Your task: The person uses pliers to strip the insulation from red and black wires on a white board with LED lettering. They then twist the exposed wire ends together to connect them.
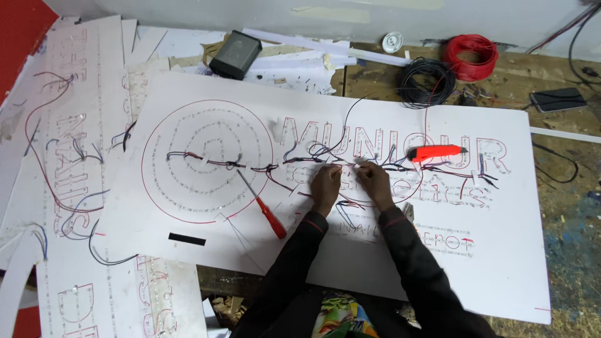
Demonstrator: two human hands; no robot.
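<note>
Dark sleeves up front, then both hands on the white sign board (438, 250): left hand (325, 186) and right hand (374, 183) have fingers curled, pinching thin wires (348, 164) mid-board. Red-handled screwdriver (263, 206) lies just left, orange utility knife (437, 152) further right

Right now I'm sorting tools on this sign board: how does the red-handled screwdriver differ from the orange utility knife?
The screwdriver lies diagonally left of the left hand, on the circle outline; the utility knife lies nearly level, right of the right hand, on the letters. The screwdriver is slim, with a bare metal shaft and red handle; the knife is a thicker orange bar. Both rest on the white board, untouched.
</note>
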